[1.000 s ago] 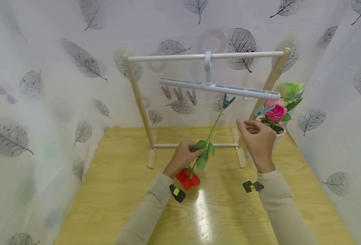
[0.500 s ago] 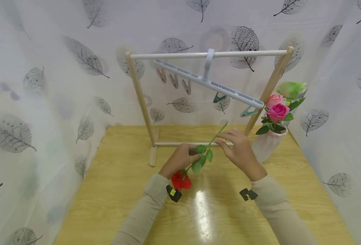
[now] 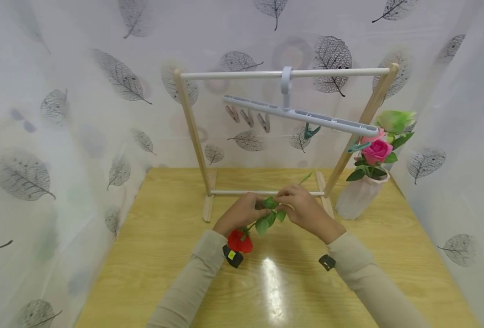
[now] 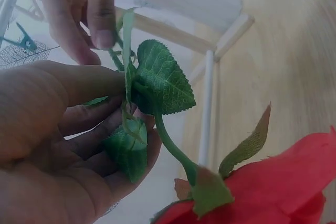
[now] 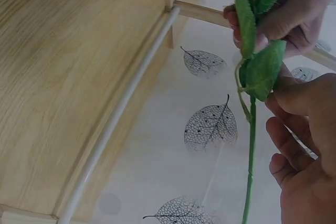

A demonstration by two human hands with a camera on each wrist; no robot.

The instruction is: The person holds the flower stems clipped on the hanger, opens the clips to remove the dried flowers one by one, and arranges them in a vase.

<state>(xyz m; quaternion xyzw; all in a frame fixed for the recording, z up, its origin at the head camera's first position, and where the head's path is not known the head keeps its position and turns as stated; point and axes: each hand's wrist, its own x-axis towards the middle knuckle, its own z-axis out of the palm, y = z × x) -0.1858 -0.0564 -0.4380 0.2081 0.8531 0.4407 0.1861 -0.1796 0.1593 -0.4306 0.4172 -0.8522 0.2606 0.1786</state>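
Note:
A red artificial rose (image 3: 240, 241) hangs head down and to the left, its leafy green stem slanting up to the right. My left hand (image 3: 242, 212) pinches the stem among the leaves (image 4: 161, 77), thumb and fingers around it. Just further up the stem, my right hand (image 3: 303, 210) pinches it by the leaves, as the right wrist view shows; the bare stem end (image 3: 306, 178) sticks out past the fingers. Above and behind hangs a grey-blue clip hanger (image 3: 299, 115) with two teal clips (image 3: 311, 131) at its right and several paler clips (image 3: 248, 118) at its left.
A wooden rack (image 3: 194, 136) with a white top rod (image 3: 234, 75) carries the hanger. At right, a pale vase (image 3: 358, 198) holds pink and green roses (image 3: 377, 151). The wooden table (image 3: 164, 255) lies beneath, and a leaf-printed curtain (image 3: 82, 136) surrounds it.
The rose stem has come away from the teal clip and dropped lower. My right hand has moved left from beside the hanger onto the stem. The hanger has swung and tilted.

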